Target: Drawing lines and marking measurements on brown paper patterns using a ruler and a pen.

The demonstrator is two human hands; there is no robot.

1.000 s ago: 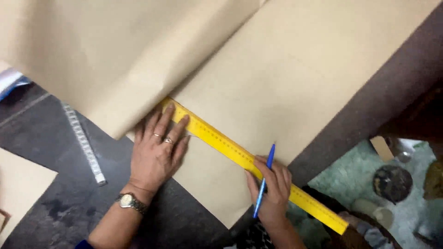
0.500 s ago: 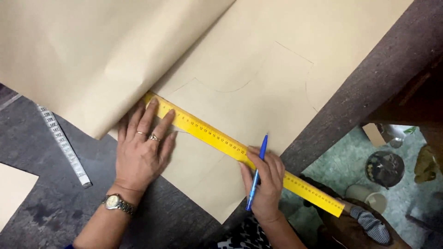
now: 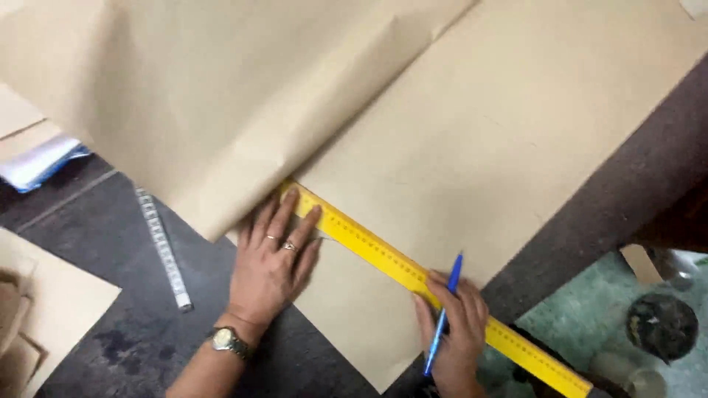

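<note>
Pinning the yellow ruler flat on the brown paper, the left hand has fingers spread; right hand, fingers clamped on the blue pen. Uneven pressure could let the ruler pivot.

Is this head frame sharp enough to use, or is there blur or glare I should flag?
Head view: soft motion blur overall; the yellow ruler markings are smeared, and the left hand and right hand with the blue pen have soft edges. Lighting on the brown paper is even, without glare; the dark tabletop and right edge fall into shadow.
</note>
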